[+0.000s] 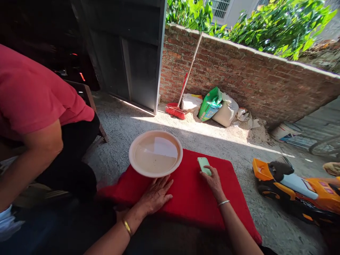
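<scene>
My left hand (158, 196) lies flat on the red cloth (191, 198), fingers apart, its fingertips at the near rim of a wide pale basin (132, 166). Still water with a bright reflection fills much of the basin, which rests partly over the cloth's far left corner. On the right, my right hand (213, 180) grips the near end of a pale green, flat, rounded rectangular block (203, 164) between thumb and fingers. The block is at the cloth's surface; its exact kind is unclear.
A person in a red shirt (34, 88) bends at the left. A yellow ride-on toy (297, 191) stands right. By the brick wall (239, 78) are a red broom (175, 112), a green sack (210, 104), a white sack (225, 110) and a bucket (285, 131). A dark metal door (140, 67) stands behind.
</scene>
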`<action>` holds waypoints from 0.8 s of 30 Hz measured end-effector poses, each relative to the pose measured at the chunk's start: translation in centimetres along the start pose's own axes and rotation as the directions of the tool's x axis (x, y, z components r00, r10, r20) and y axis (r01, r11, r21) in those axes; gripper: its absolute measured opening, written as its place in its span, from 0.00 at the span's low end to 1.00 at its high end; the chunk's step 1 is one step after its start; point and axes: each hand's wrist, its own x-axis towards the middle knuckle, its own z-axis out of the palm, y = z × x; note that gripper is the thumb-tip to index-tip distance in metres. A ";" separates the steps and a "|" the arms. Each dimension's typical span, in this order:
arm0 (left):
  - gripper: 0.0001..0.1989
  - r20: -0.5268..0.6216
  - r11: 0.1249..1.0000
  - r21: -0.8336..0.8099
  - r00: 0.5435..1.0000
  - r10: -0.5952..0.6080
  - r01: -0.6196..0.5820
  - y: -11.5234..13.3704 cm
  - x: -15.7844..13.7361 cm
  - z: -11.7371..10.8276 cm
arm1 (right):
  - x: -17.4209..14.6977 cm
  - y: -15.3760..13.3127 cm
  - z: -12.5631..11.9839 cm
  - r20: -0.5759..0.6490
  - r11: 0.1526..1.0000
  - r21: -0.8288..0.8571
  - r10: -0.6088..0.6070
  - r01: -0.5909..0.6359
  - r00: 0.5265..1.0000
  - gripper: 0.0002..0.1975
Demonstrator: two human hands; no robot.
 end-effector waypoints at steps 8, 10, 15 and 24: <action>0.32 0.001 1.000 -0.016 1.000 -0.012 0.012 0.0 0.0 0.2 | 5.0 1.9 -3.9 -0.226 0.924 -0.114 0.334 -0.366 0.915 0.26; 0.32 0.009 1.000 -0.011 1.000 -0.015 0.015 0.0 0.0 0.0 | 3.6 -0.1 -0.7 -0.155 0.958 -0.106 0.248 -0.265 0.956 0.23; 0.31 -0.016 1.000 0.016 1.000 -0.011 0.011 -0.1 -0.1 0.0 | -0.9 -5.2 6.3 0.108 0.997 0.000 -0.081 0.082 0.991 0.16; 0.32 -0.043 1.000 0.010 0.999 -0.011 0.011 0.0 -0.3 0.6 | 5.2 1.6 -4.9 -0.207 0.940 -0.119 0.292 -0.320 0.934 0.23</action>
